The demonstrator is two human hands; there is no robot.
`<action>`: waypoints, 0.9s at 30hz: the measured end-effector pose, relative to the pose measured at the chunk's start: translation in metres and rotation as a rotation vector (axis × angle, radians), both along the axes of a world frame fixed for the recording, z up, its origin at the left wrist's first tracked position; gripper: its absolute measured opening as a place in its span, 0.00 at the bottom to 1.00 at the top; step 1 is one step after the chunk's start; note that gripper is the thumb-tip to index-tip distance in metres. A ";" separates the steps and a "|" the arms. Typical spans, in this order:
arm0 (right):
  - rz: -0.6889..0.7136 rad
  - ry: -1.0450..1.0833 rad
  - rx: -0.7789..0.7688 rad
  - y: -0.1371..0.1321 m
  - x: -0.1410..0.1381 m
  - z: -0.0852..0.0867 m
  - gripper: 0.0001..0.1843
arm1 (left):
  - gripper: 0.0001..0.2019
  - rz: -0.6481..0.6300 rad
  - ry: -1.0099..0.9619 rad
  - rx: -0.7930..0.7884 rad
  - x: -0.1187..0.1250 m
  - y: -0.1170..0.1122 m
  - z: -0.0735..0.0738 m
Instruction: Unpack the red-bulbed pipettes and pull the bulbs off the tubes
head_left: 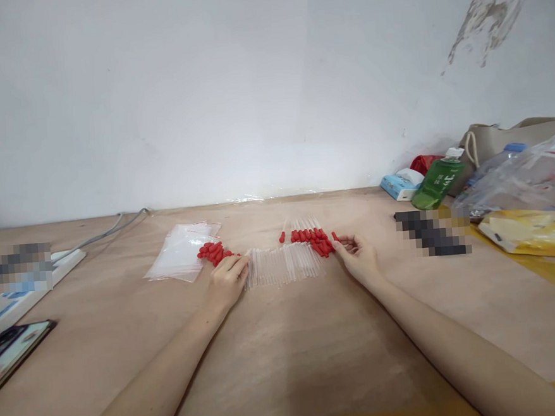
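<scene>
A row of thin clear tubes [284, 264] lies on the wooden table [287, 353] between my hands. My left hand [226, 281] rests palm down at the row's left end, fingers curled against the tubes, just below a small heap of red caps [213, 252]. My right hand [359, 257] lies at the right end with its fingers bent around something small, beside a larger heap of red caps [314, 239]. What the right fingers pinch is too small to name. A stack of clear plastic bags [180, 253] lies left of the left heap.
A green bottle [437, 183], a blue-and-white packet [402, 185], a beige bag [514, 137], a clear plastic bag [527, 181] and a yellow packet [531, 231] crowd the right back corner. A phone [12, 350] and a white box [26, 286] lie at left, with a grey cable [117, 227].
</scene>
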State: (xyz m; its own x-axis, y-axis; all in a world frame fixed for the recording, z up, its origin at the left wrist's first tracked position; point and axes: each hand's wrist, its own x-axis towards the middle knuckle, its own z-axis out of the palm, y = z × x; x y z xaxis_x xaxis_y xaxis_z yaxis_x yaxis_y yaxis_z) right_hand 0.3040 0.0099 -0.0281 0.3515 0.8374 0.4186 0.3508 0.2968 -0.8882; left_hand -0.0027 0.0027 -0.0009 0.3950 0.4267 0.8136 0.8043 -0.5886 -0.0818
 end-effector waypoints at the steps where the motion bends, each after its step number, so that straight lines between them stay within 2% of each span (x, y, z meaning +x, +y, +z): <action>1: 0.005 -0.014 0.003 0.001 0.001 -0.001 0.20 | 0.08 -0.016 0.002 0.003 0.000 0.000 0.000; 5: 0.004 -0.095 0.007 0.006 0.006 -0.004 0.21 | 0.09 -0.077 -0.009 -0.009 0.004 -0.002 -0.002; 14: -0.077 -0.354 0.091 0.008 0.009 0.000 0.17 | 0.10 -0.166 -0.045 -0.197 0.010 -0.016 -0.004; 19: -0.078 -0.422 0.080 0.008 0.009 0.001 0.18 | 0.09 -0.136 -0.033 -0.192 0.008 -0.022 0.002; 27: -0.165 -0.326 -0.014 0.005 0.011 0.003 0.25 | 0.08 -0.042 0.024 -0.173 0.006 -0.026 0.005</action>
